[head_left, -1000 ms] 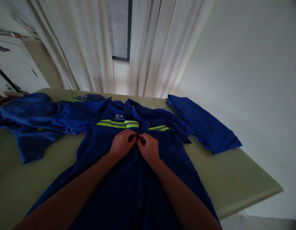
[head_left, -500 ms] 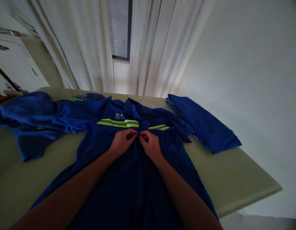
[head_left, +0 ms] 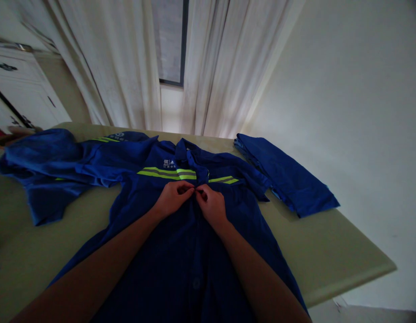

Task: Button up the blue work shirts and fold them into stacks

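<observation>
A dark blue work shirt (head_left: pixel 144 251) with yellow-green and grey reflective stripes lies spread on the table, its collar pointing away from me. My left hand (head_left: pixel 174 197) pinches the front placket just below the chest stripe. Right beside it, my right hand (head_left: pixel 210 202) pinches the same placket from the other side, fingertips nearly touching. Whatever small part sits between the fingertips is hidden. Lower on the placket a round button (head_left: pixel 196 283) shows faintly.
A folded blue garment (head_left: pixel 285 175) lies at the table's right. Another crumpled blue garment (head_left: pixel 43 157) is at the left, where part of another person's hand (head_left: pixel 23 130) shows. The pale table (head_left: pixel 349 255) stands before curtains (head_left: pixel 120 67) and a wall.
Both hands keep pinching the placket at the same spot, with only slight finger movement. The view has shifted very slightly.
</observation>
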Available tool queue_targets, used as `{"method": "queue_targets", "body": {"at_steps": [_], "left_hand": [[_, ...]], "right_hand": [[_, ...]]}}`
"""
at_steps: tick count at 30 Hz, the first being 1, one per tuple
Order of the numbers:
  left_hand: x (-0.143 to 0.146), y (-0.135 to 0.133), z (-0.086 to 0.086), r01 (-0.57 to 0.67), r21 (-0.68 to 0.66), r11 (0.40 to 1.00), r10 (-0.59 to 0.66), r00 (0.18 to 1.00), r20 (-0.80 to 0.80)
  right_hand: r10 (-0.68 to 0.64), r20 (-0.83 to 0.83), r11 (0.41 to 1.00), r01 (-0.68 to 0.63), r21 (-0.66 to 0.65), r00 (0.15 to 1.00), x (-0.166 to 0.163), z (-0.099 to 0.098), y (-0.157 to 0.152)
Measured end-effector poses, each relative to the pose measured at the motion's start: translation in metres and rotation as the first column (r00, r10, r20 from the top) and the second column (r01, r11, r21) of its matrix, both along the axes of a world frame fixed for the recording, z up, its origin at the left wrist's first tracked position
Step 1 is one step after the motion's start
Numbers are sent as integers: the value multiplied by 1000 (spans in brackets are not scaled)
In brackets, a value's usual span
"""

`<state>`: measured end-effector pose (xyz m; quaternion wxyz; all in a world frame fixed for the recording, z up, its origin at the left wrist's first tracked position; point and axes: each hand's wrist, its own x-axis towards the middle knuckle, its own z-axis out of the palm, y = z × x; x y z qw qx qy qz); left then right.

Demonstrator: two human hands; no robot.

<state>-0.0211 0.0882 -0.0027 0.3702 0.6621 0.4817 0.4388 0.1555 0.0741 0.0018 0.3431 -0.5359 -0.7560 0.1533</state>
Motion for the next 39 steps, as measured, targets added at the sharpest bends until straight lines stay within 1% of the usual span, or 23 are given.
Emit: {"method": "queue_targets", "body": {"at_steps": [4, 9, 10, 12, 14, 16, 18, 21, 25, 28, 31, 33, 34, 36, 38, 39], "left_hand": [[0, 4, -5, -33, -18, 999, 33, 999, 29], [-2, 8, -6, -59, -85, 995, 70, 987, 141], [-2, 8, -5, -59, -88, 994, 72, 985, 154], [-2, 8, -4, -57, -85, 995, 70, 985, 160], [-1, 7, -2, -52, -87, 995, 64, 987, 150], [0, 6, -1, -53, -90, 995, 64, 989, 135], [0, 6, 0, -57, -95, 994, 69, 989, 131], [-1, 6, -1, -51, -112, 992, 68, 986, 153], [-3, 9, -3, -7, -122, 992, 25, 989, 147], [-6, 11, -5, 17, -89, 996, -7, 995, 104], [-4, 8, -6, -11, 10, 1000, 11, 1000, -3], [-1, 3, -6, -20, 94, 995, 35, 987, -160], [1, -1, -6, -9, 136, 991, 44, 965, -260], [3, -12, -7, 34, 214, 976, 70, 885, -460], [-2, -27, -9, 71, 263, 962, 109, 784, -611], [-7, -35, -10, 83, 263, 961, 120, 734, -669]], "right_hand": [[35, 59, 999, -37, 38, 998, 0, 2, 1], [121, 144, 987, -134, 85, 982, 2, 3, 3], [146, 130, 985, -156, 78, 981, 3, 3, 3], [176, 30, 983, -178, 38, 984, 4, 2, 5], [156, -108, 987, -159, -15, 982, 5, 1, 7], [122, -185, 990, -132, -47, 975, 5, 0, 8], [113, -183, 991, -125, -54, 977, 5, -1, 7], [106, -139, 992, -114, -56, 985, 3, -1, 6], [87, -65, 996, -88, -9, 994, 3, 1, 4], [112, -77, 994, -112, 15, 991, 4, 2, 3], [103, -166, 995, -102, 14, 981, 5, -2, 5], [84, -226, 996, -89, -14, 970, 6, -4, 9], [86, -256, 995, -97, -30, 963, 8, -3, 11], [90, -309, 993, -108, -43, 947, 12, 5, 14], [67, -325, 997, -79, -24, 943, 21, 23, 5], [65, -308, 997, -74, -18, 949, 26, 35, -6]]}}
